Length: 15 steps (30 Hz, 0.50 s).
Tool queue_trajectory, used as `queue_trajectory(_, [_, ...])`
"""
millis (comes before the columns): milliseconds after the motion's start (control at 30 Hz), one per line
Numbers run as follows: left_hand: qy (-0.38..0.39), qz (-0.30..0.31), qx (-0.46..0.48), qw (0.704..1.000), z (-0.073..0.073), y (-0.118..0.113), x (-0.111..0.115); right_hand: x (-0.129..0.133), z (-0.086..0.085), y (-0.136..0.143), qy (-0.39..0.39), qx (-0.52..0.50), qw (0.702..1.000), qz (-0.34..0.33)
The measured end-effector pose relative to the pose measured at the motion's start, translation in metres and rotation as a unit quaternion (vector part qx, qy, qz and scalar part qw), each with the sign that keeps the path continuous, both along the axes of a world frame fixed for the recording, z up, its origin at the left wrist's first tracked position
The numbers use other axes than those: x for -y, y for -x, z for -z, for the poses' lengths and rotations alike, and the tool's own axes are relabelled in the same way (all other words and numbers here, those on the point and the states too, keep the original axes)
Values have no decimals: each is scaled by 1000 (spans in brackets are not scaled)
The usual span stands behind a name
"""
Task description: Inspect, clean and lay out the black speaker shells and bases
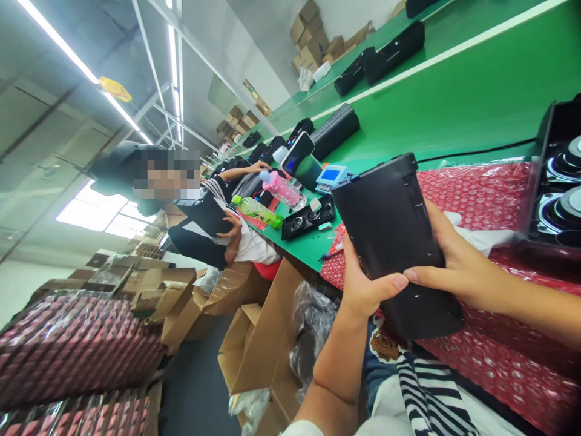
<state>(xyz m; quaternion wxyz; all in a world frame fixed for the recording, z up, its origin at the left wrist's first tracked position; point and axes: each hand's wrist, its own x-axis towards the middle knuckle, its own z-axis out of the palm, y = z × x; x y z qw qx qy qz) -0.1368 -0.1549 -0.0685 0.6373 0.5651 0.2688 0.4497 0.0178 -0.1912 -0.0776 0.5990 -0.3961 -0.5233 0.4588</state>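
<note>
A black casing [390, 224] with a smooth, slightly curved face is held up by both hands. My left hand [365, 281] grips its left side, with the thumb across the face. On the right side, my right hand [442, 260] wraps round the edge, its thumb nearly touching the left thumb. The casing's far side and most fingertips are hidden. Red bubble wrap [472, 194] lies on the bench under and beside the hands. At the right edge stands an open black housing [538, 181] with round silver speakers. A marker pen [333, 251] rests by the left hand.
On the green bench [476, 97] stand a blue-screened device [331, 175], a pink bottle [281, 189], a green bottle [258, 212] and a black speaker panel [308, 217]. A person [200, 224] sits at the left. Cardboard boxes [267, 339] and wrapped pink stacks [77, 345] are below.
</note>
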Motion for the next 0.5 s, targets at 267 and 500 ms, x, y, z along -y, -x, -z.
queue_trajectory(267, [-5, 4, -22, 1000, -2, 0, 0, 0, 0, 0, 5, -7, 1000, -3])
queue_trajectory(500, [-2, 16, -33, 999, -6, 0, -2, -1, -3, -6, 32, -23, 999, -5])
